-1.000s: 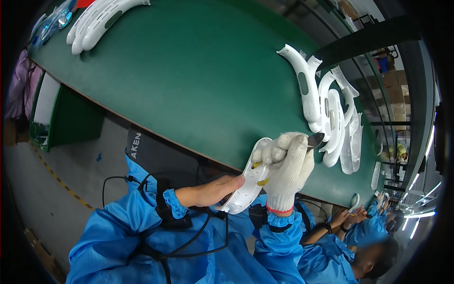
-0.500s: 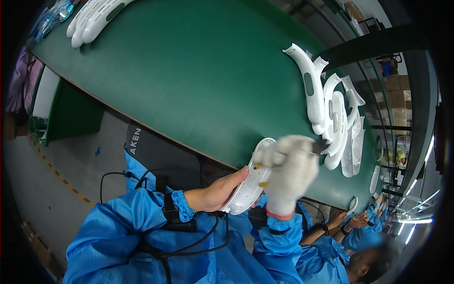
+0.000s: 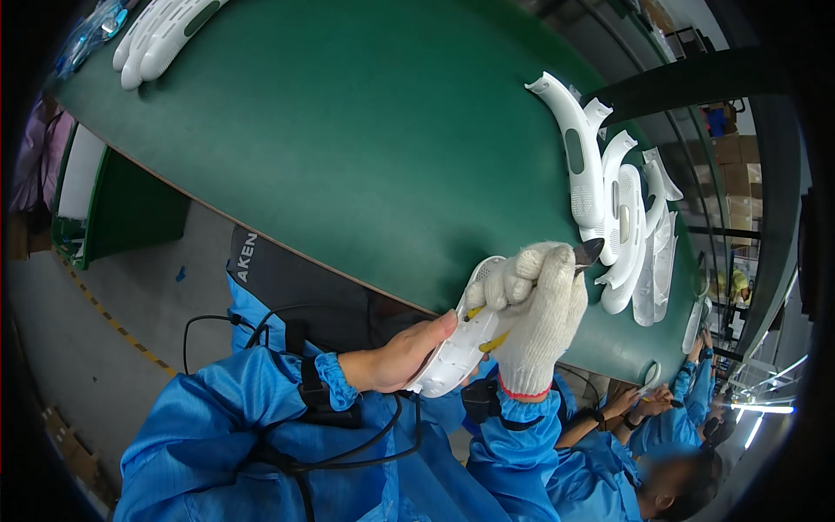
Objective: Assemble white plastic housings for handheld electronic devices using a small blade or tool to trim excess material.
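My left hand [image 3: 396, 357], bare, is closed around the lower end of a white curved plastic shell [image 3: 448, 361], its hollow side up. The shell lies tilted at the table's near edge, and its perforated far end [image 3: 484, 270] shows past my glove. My right hand [image 3: 535, 309], in a white knitted glove with a red cuff edge, is closed around a hand tool that looks like pliers [image 3: 589, 252]. The dark pointed head juts out at the upper right; two yellow handle ends emerge at the lower left, over the shell. Fingers hide the tool's middle.
On the green table [image 3: 348, 148], several white curved shells [image 3: 584, 174] lie at the right and more shells [image 3: 165, 39] at the far left. A green bin [image 3: 130, 209] stands below the left edge. A co-worker in blue [image 3: 600, 470] sits close on my right. Black cables [image 3: 348, 457] cross my lap.
My right hand has turned slightly, so the tool's dark head and yellow handles show more clearly. My left hand and the shell stay nearly in place.
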